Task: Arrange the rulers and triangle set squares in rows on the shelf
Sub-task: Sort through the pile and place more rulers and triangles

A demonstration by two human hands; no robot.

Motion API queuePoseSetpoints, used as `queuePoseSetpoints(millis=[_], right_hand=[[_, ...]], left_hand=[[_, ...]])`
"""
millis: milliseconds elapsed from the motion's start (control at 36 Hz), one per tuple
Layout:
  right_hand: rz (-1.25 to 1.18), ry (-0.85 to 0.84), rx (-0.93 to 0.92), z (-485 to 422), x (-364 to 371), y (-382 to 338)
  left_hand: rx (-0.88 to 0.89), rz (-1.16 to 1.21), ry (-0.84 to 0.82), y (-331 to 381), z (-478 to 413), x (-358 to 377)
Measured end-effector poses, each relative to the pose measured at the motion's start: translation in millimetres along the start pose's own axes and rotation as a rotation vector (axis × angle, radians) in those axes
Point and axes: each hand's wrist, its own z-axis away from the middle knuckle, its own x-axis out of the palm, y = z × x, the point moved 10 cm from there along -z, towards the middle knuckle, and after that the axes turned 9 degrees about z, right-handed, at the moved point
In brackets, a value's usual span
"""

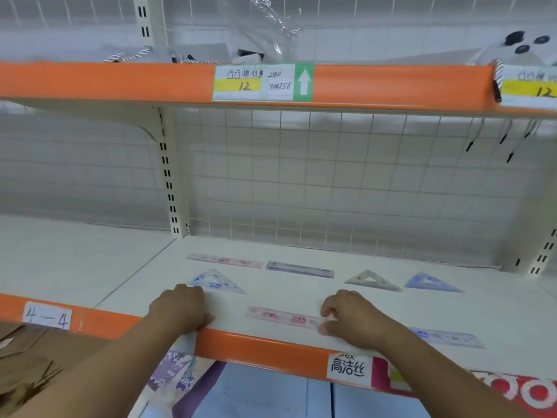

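Observation:
On the white shelf lie a pink ruler and a purple ruler at the back. A blue-printed clear set square, a clear set square and a blue set square form the middle row. Near the front edge lie a pink ruler and a blue ruler. My right hand pinches the right end of the front pink ruler. My left hand rests with curled fingers on the shelf's front edge, touching the left set square's corner and holding nothing that I can see.
An orange upper shelf edge with price labels hangs overhead. A wire grid back panel stands behind the shelf. Colourful packages sit on the level below. A brown paper bag is at the lower left.

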Motion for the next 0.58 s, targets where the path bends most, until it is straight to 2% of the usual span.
queuePoseSetpoints(millis=[250, 583], right_hand=[[0.116, -0.021, 0.023, -4.1, 4.2, -5.3], [0.148, -0.109, 0.065, -8.8, 5.2, -7.0]], left_hand=[[0.017, -0.010, 0.002, 2.1, -0.4, -2.1], [0.031, -0.027, -0.009, 2.6, -2.5, -3.0]])
